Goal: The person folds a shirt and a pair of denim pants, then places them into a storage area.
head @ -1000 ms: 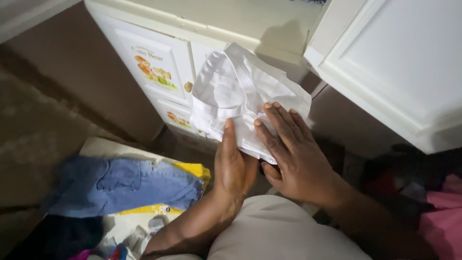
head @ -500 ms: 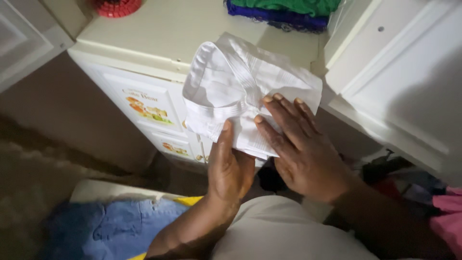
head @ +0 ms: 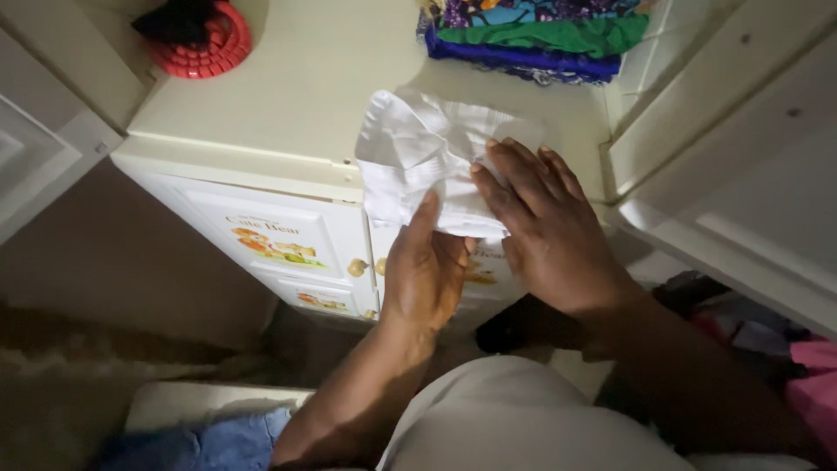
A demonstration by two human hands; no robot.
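Note:
A folded white garment (head: 410, 157) is held between both hands over the front edge of a cream cabinet top (head: 296, 96). My left hand (head: 423, 275) supports it from below with the thumb up on the cloth. My right hand (head: 545, 231) lies flat on top, fingers spread and pressing the fabric. The far part of the garment rests over the cabinet top.
A stack of folded green, blue and patterned cloths (head: 536, 35) lies at the back of the cabinet top, a red ribbed round object (head: 202, 39) at its back left. White cabinet doors (head: 732, 166) stand open at right. Blue denim (head: 196, 440) lies on the floor, pink cloth (head: 811, 384) at right.
Both hands have carried the white garment up and forward, from in front of the cabinet doors onto the cabinet top. The view has tilted upward.

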